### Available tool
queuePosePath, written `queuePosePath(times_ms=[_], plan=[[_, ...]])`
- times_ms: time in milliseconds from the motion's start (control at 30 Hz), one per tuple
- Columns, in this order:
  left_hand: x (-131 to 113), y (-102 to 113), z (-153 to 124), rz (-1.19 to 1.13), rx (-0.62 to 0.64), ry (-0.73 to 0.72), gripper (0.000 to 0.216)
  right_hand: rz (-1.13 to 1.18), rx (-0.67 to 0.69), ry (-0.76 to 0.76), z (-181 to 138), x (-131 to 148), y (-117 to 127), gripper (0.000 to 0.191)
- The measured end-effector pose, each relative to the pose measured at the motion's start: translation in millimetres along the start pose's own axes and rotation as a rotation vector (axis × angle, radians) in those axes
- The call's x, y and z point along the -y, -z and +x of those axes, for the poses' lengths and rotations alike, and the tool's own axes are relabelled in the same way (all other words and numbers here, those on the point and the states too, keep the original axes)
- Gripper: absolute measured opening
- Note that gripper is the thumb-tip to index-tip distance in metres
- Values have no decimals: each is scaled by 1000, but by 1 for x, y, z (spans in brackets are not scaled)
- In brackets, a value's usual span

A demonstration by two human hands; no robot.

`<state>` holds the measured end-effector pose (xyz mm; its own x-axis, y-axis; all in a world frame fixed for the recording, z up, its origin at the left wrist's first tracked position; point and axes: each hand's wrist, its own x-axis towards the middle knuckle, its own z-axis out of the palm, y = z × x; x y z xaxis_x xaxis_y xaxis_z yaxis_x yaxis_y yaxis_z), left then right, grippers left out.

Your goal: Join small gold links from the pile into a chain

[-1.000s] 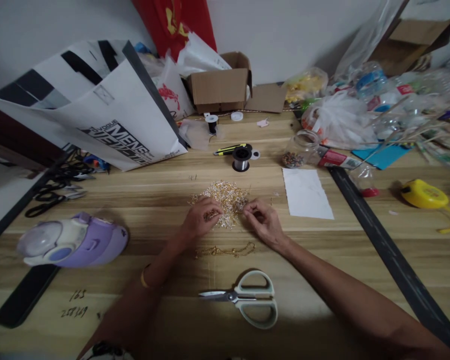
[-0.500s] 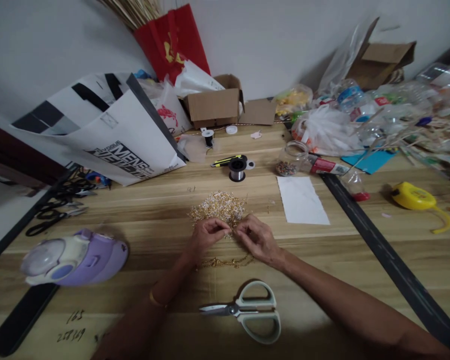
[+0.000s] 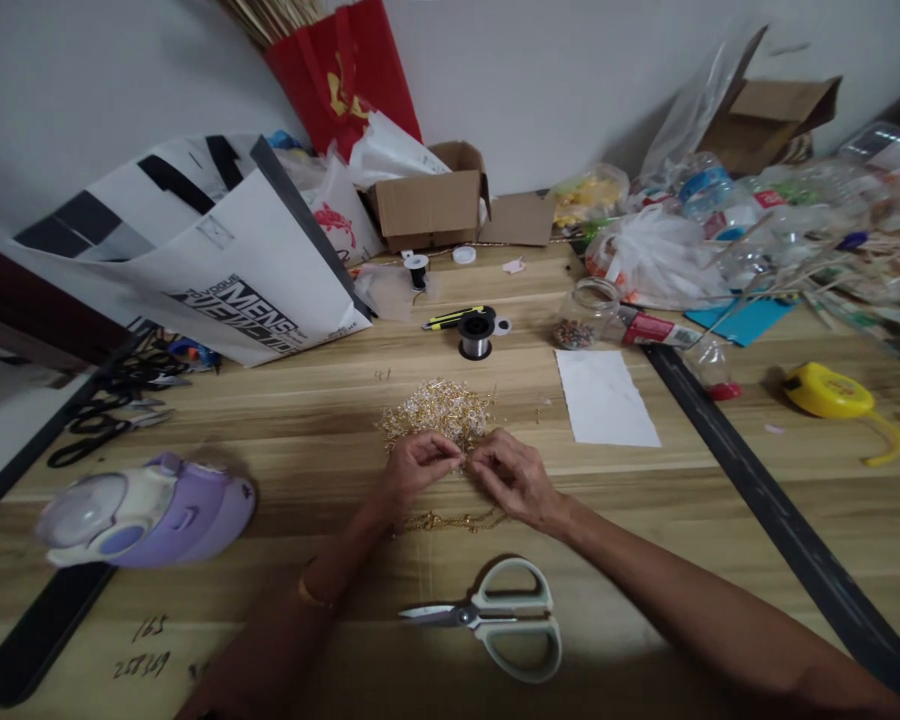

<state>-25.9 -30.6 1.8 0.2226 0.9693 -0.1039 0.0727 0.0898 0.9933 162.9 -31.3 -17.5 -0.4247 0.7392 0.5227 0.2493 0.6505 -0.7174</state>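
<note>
My left hand (image 3: 422, 466) and my right hand (image 3: 515, 478) meet at the near edge of a heap of small gold and clear beaded pieces (image 3: 436, 408). Thumb and forefinger of each are pinched together, fingertips almost touching. Whatever lies between them is too small to make out. Just below the hands a gold chain (image 3: 442, 521) stretches across the wooden table. Nearer to me rest scissors (image 3: 487, 618) with pale grey handles, their blades pointing left.
Behind the heap stand a wire spool (image 3: 475, 334), a yellow-black cutter (image 3: 444, 320) and a jar of beads (image 3: 581, 316). White paper (image 3: 606, 398) and a yellow tape measure (image 3: 827, 391) lie to the right. A purple bottle (image 3: 157, 512) and several pliers (image 3: 109, 420) occupy the left.
The view has shifted very slightly. Both hands keep their pinch at the same place by the heap, with the fingertips moving only a little.
</note>
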Motion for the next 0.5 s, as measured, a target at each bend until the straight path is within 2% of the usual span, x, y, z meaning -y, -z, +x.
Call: queuePosePath(times_ms=[500], plan=[[1, 1, 0, 9, 10, -23, 20, -17, 19, 33, -1, -1, 0, 7]])
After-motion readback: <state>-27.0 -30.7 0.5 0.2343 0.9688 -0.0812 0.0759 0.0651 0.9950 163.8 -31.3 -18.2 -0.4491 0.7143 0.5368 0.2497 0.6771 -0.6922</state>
